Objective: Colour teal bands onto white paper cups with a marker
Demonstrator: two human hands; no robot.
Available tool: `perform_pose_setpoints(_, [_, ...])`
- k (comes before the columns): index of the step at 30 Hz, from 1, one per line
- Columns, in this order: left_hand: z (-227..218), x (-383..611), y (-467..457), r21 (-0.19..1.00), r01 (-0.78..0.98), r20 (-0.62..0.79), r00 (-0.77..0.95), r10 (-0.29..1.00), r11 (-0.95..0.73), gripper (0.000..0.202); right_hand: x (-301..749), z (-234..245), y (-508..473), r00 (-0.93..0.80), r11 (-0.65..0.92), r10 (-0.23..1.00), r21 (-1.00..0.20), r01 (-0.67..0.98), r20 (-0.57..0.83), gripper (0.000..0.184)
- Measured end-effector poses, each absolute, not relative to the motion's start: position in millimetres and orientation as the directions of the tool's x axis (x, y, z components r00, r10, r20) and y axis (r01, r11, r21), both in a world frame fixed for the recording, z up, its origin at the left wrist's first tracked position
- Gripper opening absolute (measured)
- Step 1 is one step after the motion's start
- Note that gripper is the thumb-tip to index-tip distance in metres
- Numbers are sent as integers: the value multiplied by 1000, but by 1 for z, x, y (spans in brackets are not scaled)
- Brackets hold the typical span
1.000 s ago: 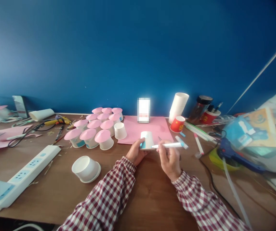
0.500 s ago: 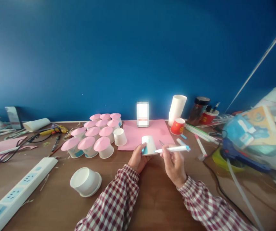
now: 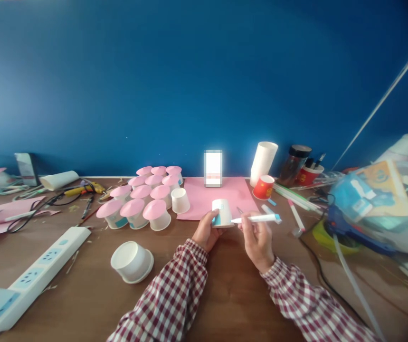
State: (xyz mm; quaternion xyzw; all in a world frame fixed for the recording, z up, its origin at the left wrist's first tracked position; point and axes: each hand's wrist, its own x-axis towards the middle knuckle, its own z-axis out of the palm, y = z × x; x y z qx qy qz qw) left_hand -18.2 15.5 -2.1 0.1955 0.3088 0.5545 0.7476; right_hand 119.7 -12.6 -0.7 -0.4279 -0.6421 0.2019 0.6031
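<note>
My left hand (image 3: 206, 229) is closed around an upside-down white paper cup (image 3: 222, 213) with a blue patch on its side. Between the fingers of my right hand (image 3: 258, 237) is a white marker (image 3: 260, 218) with a light blue end, its tip pointing left and close to the cup's lower right side. Whether the tip touches the cup I cannot tell. Behind both hands lies a pink sheet of paper (image 3: 196, 199). To the left stand several upturned cups with pink cone tops (image 3: 156, 209), and one plain white cup (image 3: 180, 200) beside them.
A white tub (image 3: 131, 261) lies front left, near a white power strip (image 3: 47, 270). A yellow glue gun (image 3: 86, 188) rests farther back. Right of the sheet are a red paper cup (image 3: 263, 187), a tall cup stack (image 3: 263, 161), a dark jar (image 3: 296, 164) and blue-handled scissors (image 3: 358, 232).
The whole view has shifted slightly, so things on the left appear a little farther right. Both hands keep the same hold on the cup and the marker.
</note>
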Motion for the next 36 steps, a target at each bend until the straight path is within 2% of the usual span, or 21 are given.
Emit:
perform_pose_setpoints(9, [-10, -16, 17, 649, -728, -142, 170, 975, 221, 23, 120, -5, -12, 99, 556, 787, -769, 315, 609, 13])
perform_pose_setpoints(21, [-13, -17, 20, 656, -720, -157, 164, 974, 227, 22, 122, -1, -12, 68, 564, 778, -742, 361, 625, 12])
perform_pose_setpoints(30, [-13, -18, 19, 685, -698, -114, 181, 977, 209, 24, 121, 7, -16, -19, 626, 713, -623, 469, 701, 13])
perform_pose_setpoints(36, [-11, -17, 18, 684, -697, -103, 197, 975, 213, 24, 122, 4, -14, -5, 590, 745, -656, 471, 667, 16])
